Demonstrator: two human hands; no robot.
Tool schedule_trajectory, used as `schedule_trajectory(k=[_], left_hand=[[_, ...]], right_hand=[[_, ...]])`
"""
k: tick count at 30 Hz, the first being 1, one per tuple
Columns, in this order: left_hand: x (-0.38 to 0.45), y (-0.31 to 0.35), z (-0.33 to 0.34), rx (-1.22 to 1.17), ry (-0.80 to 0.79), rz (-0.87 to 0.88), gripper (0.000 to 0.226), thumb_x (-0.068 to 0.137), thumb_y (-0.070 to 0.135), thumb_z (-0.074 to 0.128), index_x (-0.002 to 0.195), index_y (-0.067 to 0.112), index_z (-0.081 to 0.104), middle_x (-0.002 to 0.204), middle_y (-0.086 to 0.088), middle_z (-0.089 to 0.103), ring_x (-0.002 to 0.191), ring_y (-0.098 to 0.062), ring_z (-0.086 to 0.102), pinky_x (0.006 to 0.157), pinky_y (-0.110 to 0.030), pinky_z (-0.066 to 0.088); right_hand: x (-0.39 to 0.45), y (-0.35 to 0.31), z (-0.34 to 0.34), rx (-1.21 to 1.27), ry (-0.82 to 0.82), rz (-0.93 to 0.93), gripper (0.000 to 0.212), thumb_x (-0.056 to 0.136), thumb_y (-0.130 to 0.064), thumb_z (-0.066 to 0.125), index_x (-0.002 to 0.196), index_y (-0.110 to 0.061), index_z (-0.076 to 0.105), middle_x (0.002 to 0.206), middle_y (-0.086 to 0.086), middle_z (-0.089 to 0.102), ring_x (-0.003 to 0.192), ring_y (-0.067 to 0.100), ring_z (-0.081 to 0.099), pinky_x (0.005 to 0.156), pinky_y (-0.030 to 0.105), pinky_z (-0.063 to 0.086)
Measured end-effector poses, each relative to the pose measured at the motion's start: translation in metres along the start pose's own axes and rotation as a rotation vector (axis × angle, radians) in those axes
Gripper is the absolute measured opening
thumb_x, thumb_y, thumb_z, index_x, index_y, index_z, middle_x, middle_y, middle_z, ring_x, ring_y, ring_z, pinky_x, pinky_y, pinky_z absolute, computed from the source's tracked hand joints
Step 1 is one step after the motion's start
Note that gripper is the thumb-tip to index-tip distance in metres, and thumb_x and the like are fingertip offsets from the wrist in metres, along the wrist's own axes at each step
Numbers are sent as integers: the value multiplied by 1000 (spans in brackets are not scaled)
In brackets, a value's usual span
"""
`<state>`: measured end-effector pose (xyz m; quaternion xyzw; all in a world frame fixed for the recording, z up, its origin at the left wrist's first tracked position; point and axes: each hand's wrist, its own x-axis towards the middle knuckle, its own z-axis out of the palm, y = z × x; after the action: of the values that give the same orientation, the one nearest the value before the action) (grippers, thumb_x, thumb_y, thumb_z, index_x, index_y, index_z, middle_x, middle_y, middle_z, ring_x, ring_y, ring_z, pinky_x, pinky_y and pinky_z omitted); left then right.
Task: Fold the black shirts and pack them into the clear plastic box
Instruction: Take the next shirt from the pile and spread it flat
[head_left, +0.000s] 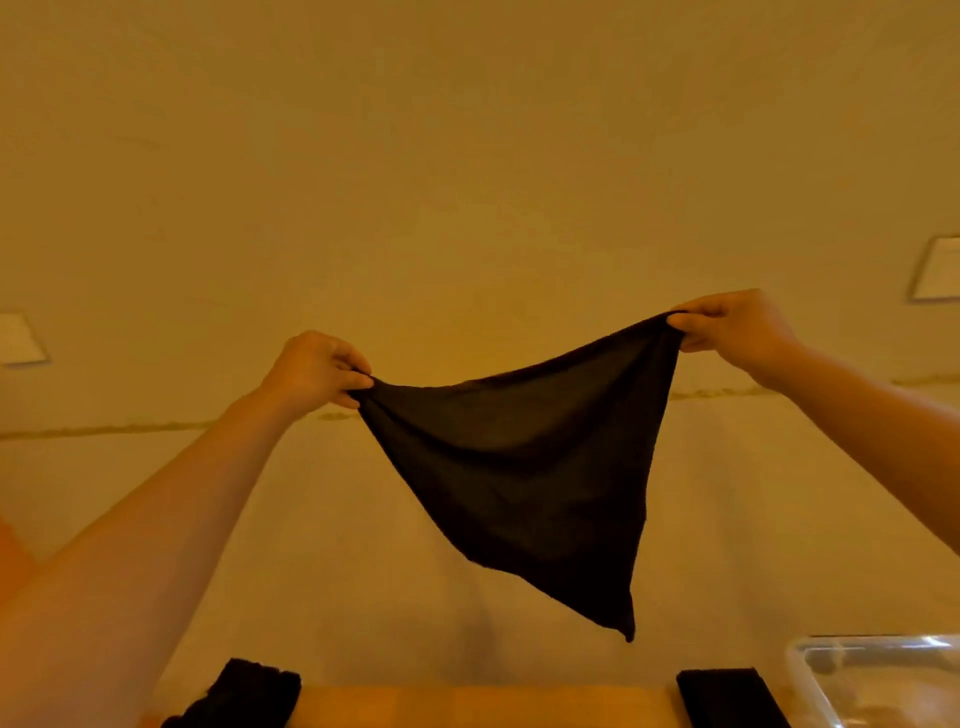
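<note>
A black shirt (524, 467) hangs in the air in front of a plain wall, stretched between both hands and drooping to a point at its lower right. My left hand (317, 370) pinches its left corner. Higher up, my right hand (727, 325) pinches the right corner. A crumpled black shirt (244, 696) lies at the bottom left on the table. A folded black shirt (727, 696) lies at the bottom right beside the clear plastic box (800, 670), whose corner shows at the lower right edge.
The wooden table (478, 706) shows only as a strip along the bottom. A pale wall fills the background, with a light plate (21, 338) at far left and another plate (940, 275) at far right.
</note>
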<state>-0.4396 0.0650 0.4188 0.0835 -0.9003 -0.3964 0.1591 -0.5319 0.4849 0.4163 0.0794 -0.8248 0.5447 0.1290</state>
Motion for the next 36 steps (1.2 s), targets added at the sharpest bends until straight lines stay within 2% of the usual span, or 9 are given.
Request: schedule_trajectory(k=[8, 11, 16, 19, 23, 27, 30, 33, 36], left_hand=[[-12, -31, -12, 44, -96, 13, 11, 85, -6, 65, 92, 1, 68, 84, -18, 66, 62, -13, 68, 57, -13, 54], [-17, -39, -6, 115, -28, 72, 6, 89, -1, 62, 91, 2, 67, 79, -15, 65, 59, -11, 67, 55, -14, 53], [-21, -55, 0, 201, 105, 171, 7, 93, 7, 61, 86, 8, 64, 73, -18, 68, 67, -28, 68, 67, -36, 56], [-27, -64, -2, 204, 146, 195, 2, 88, 7, 66, 87, 8, 68, 71, -12, 69, 63, -15, 67, 70, -32, 54], [-42, -76, -13, 139, 51, 178, 9, 82, 6, 72, 83, 14, 70, 67, 0, 69, 61, 4, 63, 65, -6, 44], [-71, -99, -20, -76, -27, 93, 6, 80, 8, 75, 81, 13, 71, 65, 0, 71, 64, -2, 65, 65, -8, 47], [-92, -132, -14, -49, -93, 53, 5, 81, 13, 75, 85, 12, 73, 77, -4, 73, 74, -8, 67, 70, -16, 47], [-113, -166, 0, 16, -197, 17, 5, 82, 15, 74, 87, 16, 73, 88, 3, 72, 82, -9, 67, 72, -15, 44], [-142, -190, 14, -3, -265, -10, 6, 82, 13, 74, 87, 16, 74, 90, 5, 72, 86, -7, 66, 75, -14, 43]], right_hand=[[-6, 39, -34, -138, 11, 81, 14, 88, -19, 68, 99, -11, 73, 89, 9, 71, 78, 16, 66, 81, 32, 49], [-15, 48, -30, -183, -22, 80, 9, 89, -20, 68, 94, -14, 73, 84, 7, 72, 80, 21, 67, 86, 39, 53], [-33, 58, -20, -176, -72, 90, 8, 92, -15, 62, 92, -13, 70, 84, 8, 68, 79, 22, 63, 86, 40, 53], [-44, 59, -15, -157, -73, 96, 9, 94, -14, 60, 93, -15, 68, 85, 8, 67, 77, 19, 63, 83, 36, 50], [-63, 61, -11, -146, -83, 121, 12, 95, -14, 58, 102, -12, 67, 87, 9, 67, 78, 19, 62, 84, 36, 50], [-101, 70, -6, -127, -87, 176, 12, 93, -14, 60, 102, -12, 67, 88, 8, 67, 79, 19, 63, 79, 31, 47], [-138, 88, 4, -153, -110, 236, 10, 92, -15, 61, 100, -14, 68, 89, 7, 68, 83, 21, 65, 71, 24, 46], [-177, 116, 17, -181, -140, 309, 11, 90, -15, 63, 99, -15, 69, 91, 10, 71, 85, 24, 67, 81, 32, 51], [-220, 137, 29, -151, -156, 384, 9, 91, -12, 62, 96, -13, 69, 92, 13, 70, 84, 22, 66, 64, 16, 51]])
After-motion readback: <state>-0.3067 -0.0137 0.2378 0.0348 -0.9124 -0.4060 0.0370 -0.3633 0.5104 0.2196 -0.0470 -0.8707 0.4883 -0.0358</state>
